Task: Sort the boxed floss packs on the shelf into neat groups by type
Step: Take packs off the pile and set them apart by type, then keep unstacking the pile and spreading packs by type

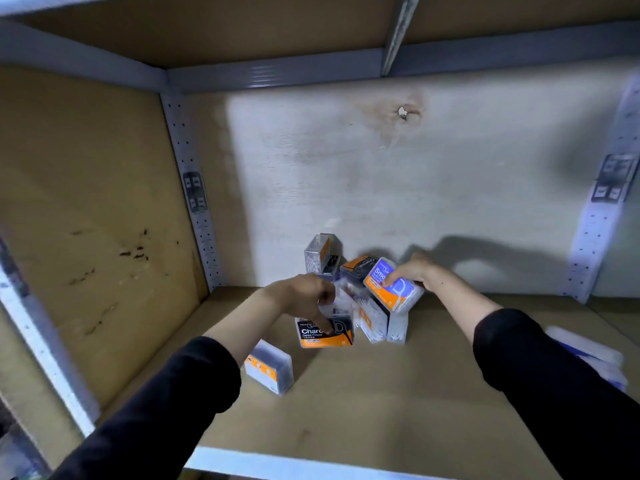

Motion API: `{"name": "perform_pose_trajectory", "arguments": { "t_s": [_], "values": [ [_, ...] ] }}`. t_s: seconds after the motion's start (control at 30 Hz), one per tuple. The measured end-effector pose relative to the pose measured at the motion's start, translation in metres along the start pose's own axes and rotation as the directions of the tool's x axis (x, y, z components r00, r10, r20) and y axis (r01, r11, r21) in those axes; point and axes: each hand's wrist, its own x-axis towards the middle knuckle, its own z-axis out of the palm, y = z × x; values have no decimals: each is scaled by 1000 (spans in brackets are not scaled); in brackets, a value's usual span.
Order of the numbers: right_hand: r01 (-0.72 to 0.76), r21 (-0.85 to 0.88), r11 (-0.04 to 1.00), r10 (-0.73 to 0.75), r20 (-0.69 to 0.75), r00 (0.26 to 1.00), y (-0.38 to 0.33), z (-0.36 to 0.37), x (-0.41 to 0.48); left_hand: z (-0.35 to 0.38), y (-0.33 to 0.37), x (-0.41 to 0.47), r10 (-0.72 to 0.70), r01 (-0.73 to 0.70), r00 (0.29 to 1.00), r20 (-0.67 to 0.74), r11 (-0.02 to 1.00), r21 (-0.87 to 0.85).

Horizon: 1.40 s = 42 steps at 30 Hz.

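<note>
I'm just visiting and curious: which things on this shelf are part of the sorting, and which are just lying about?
Part of the job:
- blue floss box in right hand
- black charcoal box under left hand
- heap of boxes
- lone box

Just there:
- white packets, far right
- shelf post

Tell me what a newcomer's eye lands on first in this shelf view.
A jumbled heap of floss boxes sits mid-shelf against the back wall. The right hand grips a blue and orange pack on top of it, while the left hand touches a black charcoal pack at the front. One clear box lies apart, front left.
</note>
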Motion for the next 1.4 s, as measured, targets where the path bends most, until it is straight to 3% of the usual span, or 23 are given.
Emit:
{"name": "perform_pose_trajectory", "arguments": {
  "t_s": [0.4, 0.7, 0.87, 1.4],
  "values": [
    [55, -25, 998, -52, 123, 991, 10, 11, -53, 5, 4, -91, -75, 75, 993, 91, 997, -3],
    [53, -88, 995, -41, 137, 990, 1, 24, -70, 23, -40, -127, -286, 274, 939, 191, 958, 89],
    [74, -115, 991, -58, 131, 990, 0, 25, -72, 40, -59, -129, -361, 342, 915, 178, 931, 131],
    [34, -147, 988, -18, 107, 994, 19, 22, -62, 67, -68, -124, -367, 356, 916, 162, 930, 92]
  ]
}}
